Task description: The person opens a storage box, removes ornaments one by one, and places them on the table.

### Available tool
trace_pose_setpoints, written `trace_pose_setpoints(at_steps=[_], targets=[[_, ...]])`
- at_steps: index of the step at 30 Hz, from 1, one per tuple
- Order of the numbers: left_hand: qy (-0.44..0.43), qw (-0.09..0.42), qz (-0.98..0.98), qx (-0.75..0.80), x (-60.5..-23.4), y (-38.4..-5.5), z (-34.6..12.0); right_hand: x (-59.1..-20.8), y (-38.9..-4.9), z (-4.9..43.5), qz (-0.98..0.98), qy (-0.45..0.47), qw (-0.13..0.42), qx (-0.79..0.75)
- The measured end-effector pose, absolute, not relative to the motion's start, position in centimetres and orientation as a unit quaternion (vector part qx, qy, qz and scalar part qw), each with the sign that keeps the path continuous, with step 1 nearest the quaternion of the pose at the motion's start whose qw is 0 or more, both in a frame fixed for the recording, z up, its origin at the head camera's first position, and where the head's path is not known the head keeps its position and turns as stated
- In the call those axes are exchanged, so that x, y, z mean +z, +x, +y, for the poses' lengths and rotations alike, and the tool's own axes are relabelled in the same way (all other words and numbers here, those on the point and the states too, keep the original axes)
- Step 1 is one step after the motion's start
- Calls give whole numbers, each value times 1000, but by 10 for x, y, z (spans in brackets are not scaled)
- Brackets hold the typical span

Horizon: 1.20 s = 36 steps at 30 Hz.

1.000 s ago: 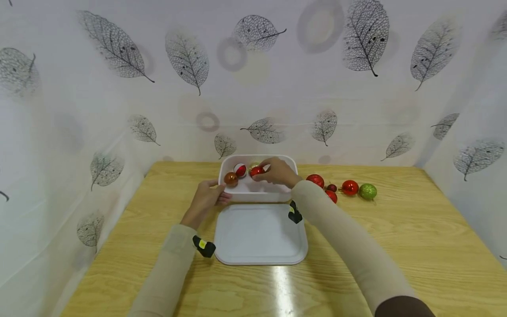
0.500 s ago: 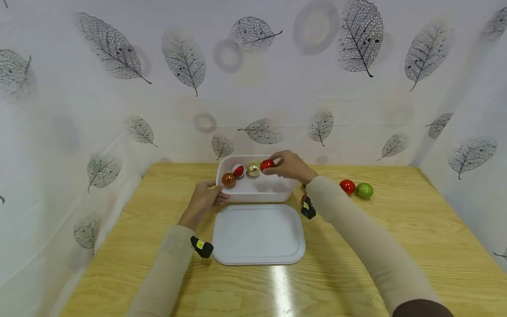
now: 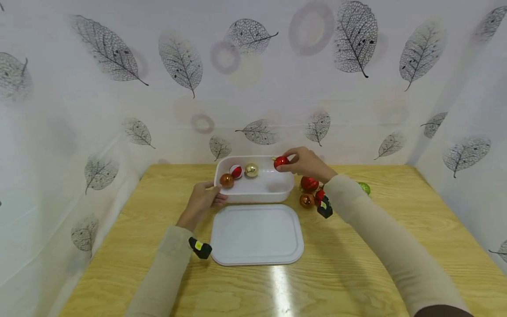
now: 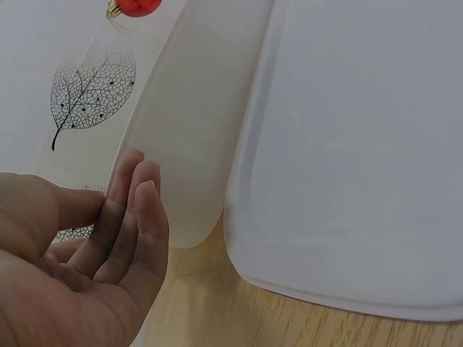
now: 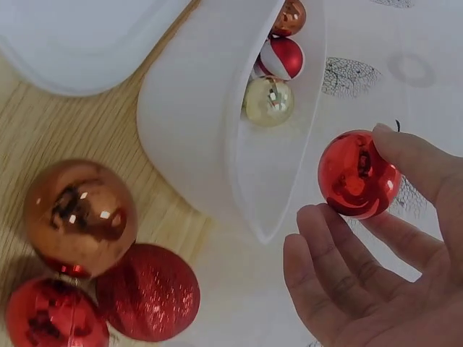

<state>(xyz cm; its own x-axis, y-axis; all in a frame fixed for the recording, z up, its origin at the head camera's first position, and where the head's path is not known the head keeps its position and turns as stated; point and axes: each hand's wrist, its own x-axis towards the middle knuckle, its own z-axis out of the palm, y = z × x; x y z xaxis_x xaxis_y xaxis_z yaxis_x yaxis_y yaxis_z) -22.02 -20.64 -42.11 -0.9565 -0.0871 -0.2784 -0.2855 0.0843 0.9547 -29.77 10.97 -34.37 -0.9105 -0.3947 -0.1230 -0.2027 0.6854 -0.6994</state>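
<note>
My right hand (image 3: 309, 164) pinches a shiny red Christmas ball (image 3: 280, 163) between thumb and fingers, raised over the right end of a white plastic box (image 3: 257, 197). Its gold cap points left in the head view. At the box's left front corner, my left hand (image 3: 200, 200) holds the wall, thumb at the rim and fingers along the outside (image 4: 150, 210). Inside the box, toward the left, lie a copper ball (image 3: 226, 181), a red-and-white ball (image 3: 235, 171) and a pale gold ball (image 3: 251, 170).
In front of the box, a flat white lid (image 3: 256, 235) lies on the wooden table (image 3: 150, 246). Right of the box are a glittery red ball (image 5: 148, 293), a copper ball (image 5: 79, 217), another red ball (image 5: 54, 314) and a partly hidden green ball (image 3: 364, 188). Leaf-printed cloth stands behind.
My right hand has lifted the red ball and carried it rightward from beside the gold ball to above the box's right end. The left hand keeps its hold on the box.
</note>
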Motion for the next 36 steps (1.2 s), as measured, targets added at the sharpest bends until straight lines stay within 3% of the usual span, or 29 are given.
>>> trace_pose_setpoints(at_steps=[16, 36], targets=[[-119, 81, 739, 658, -420, -219, -209, -333, -280, 169, 926, -141, 122, -329], [-123, 82, 739, 657, -421, -219, -207, -352, -254, 247, 937, -104, 130, -308]])
